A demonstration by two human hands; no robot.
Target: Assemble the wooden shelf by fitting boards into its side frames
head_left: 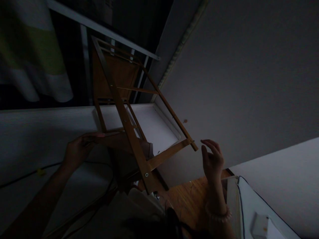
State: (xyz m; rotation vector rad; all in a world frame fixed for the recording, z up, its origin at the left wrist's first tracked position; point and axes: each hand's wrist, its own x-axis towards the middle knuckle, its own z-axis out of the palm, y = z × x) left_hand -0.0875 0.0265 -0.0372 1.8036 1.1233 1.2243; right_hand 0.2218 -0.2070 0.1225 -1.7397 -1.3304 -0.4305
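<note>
The room is dim and the view is tilted. A wooden folding frame (129, 132), like a chair or rack, leans in the middle with its legs pointing toward me. My left hand (78, 149) is closed on a flat wooden part of the frame at its lower left. Just right of the frame's end bar, my right hand (211, 161) is raised with its fingers apart and loosely curled. It holds nothing and does not touch the bar.
A white wall (244, 83) fills the right. A striped curtain (32, 63) hangs at the upper left over a dark window. A white ledge (154, 127) lies behind the frame. Wooden floor (189, 199) and a white mattress edge (251, 205) show at the bottom right.
</note>
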